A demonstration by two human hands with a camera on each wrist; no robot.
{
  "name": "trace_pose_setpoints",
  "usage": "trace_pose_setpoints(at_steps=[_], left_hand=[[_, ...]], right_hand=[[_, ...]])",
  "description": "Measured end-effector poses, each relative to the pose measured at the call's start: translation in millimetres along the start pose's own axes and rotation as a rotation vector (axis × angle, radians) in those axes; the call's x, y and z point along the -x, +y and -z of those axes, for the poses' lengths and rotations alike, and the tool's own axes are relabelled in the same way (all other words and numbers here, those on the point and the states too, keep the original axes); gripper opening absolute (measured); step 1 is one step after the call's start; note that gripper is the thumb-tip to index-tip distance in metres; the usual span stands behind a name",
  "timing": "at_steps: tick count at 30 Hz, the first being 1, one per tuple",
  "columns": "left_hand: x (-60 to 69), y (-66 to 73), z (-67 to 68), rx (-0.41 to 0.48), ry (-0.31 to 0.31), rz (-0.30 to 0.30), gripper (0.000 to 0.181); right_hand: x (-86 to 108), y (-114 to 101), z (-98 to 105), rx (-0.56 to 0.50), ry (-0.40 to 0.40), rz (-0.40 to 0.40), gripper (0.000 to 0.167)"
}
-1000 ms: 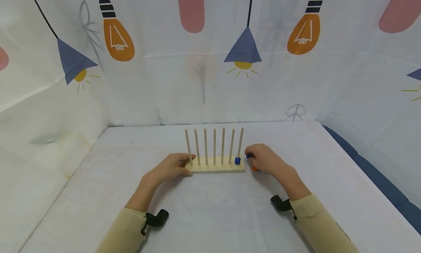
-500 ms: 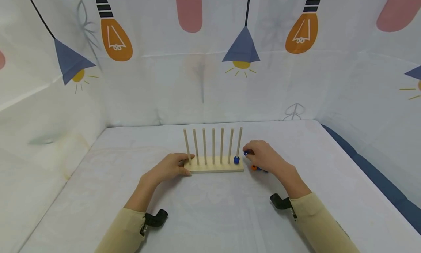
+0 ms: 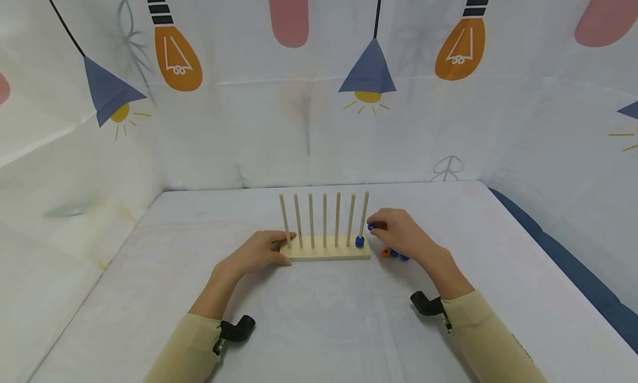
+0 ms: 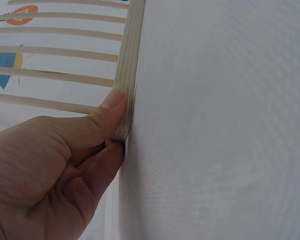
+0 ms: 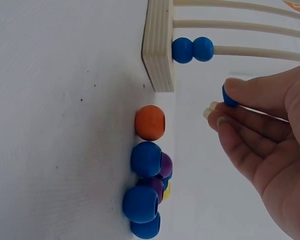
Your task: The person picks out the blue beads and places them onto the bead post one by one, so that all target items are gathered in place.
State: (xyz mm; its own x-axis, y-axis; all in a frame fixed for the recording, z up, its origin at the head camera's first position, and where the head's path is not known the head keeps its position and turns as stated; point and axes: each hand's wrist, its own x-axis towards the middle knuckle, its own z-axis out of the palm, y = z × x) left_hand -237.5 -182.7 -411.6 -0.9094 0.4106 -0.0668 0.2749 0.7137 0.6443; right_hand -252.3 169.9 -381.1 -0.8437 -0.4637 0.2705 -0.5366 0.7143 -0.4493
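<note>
Two grips at once. Left hand has thumb and fingers round one end of a pale wooden base; right hand pinches a small round blue bead, mostly hidden between thumb and fingertips.

Change over the last second: right hand has risen a little, bringing its bead up and uncovering the loose beads below. Left hand and base show no clear shift.

Just past the right fingertips, towards the left hand: the end peg, a thin upright pale wood rod with two glossy blue beads stacked at its foot. Pinched bead is near this peg, not on it. Six more thin wooden pegs run in a row from there to the left hand, none carrying a bead.

Below right hand, on the white table: one orange round bead nearest the base, then round blue loose beads, purple beads and a sliver of yellow bead. Overlap spoils an exact count.

Reading: pinched bead is free of the pile, not yet threaded; its alignment cannot be judged, the hole being out of sight. One peg of seven begun.
</note>
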Motion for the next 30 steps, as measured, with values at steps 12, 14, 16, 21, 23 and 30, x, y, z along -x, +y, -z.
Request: trace_pose_setpoints(at_steps=[12,14,16,21,23,30], left_hand=[[0.0,-2.0,-0.4,0.008,0.000,-0.011,0.062],[0.0,-2.3,-0.2,0.007,0.000,-0.012,0.063],[0.0,-2.2,-0.1,0.006,-0.001,-0.012,0.063],[-0.1,-1.9,0.0,-0.002,-0.002,-0.008,0.063],[-0.1,-1.8,0.1,-0.004,-0.001,-0.009,0.063],[0.2,-1.8,-0.1,0.003,-0.001,-0.010,0.063]], right_hand=[[-5.1,-3,4,-0.088,0.057,0.014,0.021],[-5.5,-5,5,-0.095,0.060,0.014,0.021],[-5.4,-6,7,-0.096,0.065,0.013,0.021],[-4.8,-10,12,-0.111,0.087,0.014,0.021],[-4.8,-11,13,-0.119,0.096,0.017,0.021],[-4.8,-15,17,-0.155,0.130,0.031,0.020]])
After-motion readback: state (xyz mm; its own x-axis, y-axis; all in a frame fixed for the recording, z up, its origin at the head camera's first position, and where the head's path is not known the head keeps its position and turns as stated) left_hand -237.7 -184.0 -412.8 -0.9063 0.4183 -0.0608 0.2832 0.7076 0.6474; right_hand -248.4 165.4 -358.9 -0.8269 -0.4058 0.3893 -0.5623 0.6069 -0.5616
